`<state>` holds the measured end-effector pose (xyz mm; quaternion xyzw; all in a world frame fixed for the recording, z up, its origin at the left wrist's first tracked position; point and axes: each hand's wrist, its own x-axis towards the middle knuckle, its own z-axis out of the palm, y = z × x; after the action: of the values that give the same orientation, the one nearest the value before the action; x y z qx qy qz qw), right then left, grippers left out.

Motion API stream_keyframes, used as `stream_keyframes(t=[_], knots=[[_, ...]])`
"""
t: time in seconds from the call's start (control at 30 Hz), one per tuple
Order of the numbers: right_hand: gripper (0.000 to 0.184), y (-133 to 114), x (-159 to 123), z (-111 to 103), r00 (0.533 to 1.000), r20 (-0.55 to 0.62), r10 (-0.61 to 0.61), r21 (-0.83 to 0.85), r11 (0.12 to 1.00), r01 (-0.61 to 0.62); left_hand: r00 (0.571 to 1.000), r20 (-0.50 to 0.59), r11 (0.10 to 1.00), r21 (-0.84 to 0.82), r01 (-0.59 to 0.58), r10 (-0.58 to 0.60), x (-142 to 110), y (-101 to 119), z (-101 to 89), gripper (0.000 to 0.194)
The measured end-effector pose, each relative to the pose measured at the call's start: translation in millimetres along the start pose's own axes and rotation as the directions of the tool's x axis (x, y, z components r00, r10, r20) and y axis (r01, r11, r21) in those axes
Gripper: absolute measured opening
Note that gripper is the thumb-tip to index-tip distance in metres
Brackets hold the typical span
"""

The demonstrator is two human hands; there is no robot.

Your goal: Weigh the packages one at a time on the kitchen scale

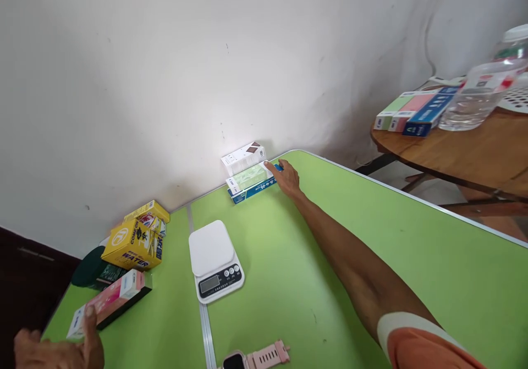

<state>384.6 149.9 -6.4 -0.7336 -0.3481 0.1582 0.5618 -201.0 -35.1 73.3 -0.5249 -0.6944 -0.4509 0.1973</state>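
At the far end of the arm, my right hand [287, 179] has its thumb on the right end of a light green box [248, 177], with the fingers around the end. This box lies on a blue box [254, 191] near the wall. Behind them a white box [244, 159] leans close to the wall. My left hand [61, 351] is low at the left edge, thumb raised apart from the bent fingers, with nothing in it. Just beyond it is a pink and white box [110, 298] on a black one. A white kitchen scale [213, 256] sits between the hands.
Yellow boxes [134, 243] and a dark green round container [93, 267] stand at the left. A pink watch [264, 356] lies at the front of the green table [330, 237]. On the wooden table [466, 154] at right are more boxes [416, 108] and clear bottles [474, 97].
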Motion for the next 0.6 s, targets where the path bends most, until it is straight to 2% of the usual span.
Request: stream_keyframes(t=[0.07,0.13,0.2,0.27,0.3,0.37,0.4,0.47,0.53,0.6], knots=[[0.068,-3.9,2.5,4.0,0.999,0.032,0.015,-0.017,1.0,-0.014,0.998,0.01,0.996,-0.069,-0.065,0.065,5.3,35.4,4.5,0.133],[0.057,-5.9,1.9,5.6,0.998,0.057,0.019,-0.028,0.999,-0.017,0.993,0.052,0.984,-0.144,-0.101,0.11,6.1,75.1,15.9,0.116],[0.049,-7.0,0.3,4.5,0.997,0.072,0.019,-0.034,0.999,-0.017,0.975,0.142,0.958,-0.253,-0.132,0.172,2.8,118.1,33.0,0.097],[0.047,-8.5,-1.4,1.5,0.996,0.083,0.023,-0.042,0.999,-0.02,0.916,0.306,0.908,-0.401,-0.123,0.259,-1.5,163.2,56.2,0.084],[0.046,-9.6,-2.2,-0.1,0.996,0.087,0.026,-0.047,0.999,-0.022,0.859,0.417,0.885,-0.458,-0.086,0.299,-3.2,186.0,70.5,0.08],[0.046,-12.1,-4.2,-2.7,0.996,0.089,0.031,-0.06,0.998,-0.026,0.706,0.616,0.85,-0.525,0.037,0.35,-4.6,230.6,103.9,0.082],[0.046,-13.2,-5.6,-3.6,0.996,0.088,0.032,-0.067,0.997,-0.026,0.61,0.706,0.838,-0.531,0.122,0.359,-4.7,251.6,122.3,0.084],[0.044,-14.1,-8.9,-4.6,0.996,0.082,0.024,-0.079,0.997,-0.017,0.411,0.868,0.842,-0.427,0.328,0.28,-5.2,288.9,159.4,0.091],[0.043,-12.7,-12.9,-5.2,0.997,0.074,0.006,-0.089,0.996,0.0,0.349,0.903,0.838,-0.382,0.389,0.249,-8.1,318.0,192.2,0.095],[0.042,-9.4,-16.6,-6.1,0.998,0.068,-0.012,-0.096,0.995,0.018,0.318,0.913,0.824,-0.377,0.423,0.254,-13.8,337.3,216.8,0.097]])
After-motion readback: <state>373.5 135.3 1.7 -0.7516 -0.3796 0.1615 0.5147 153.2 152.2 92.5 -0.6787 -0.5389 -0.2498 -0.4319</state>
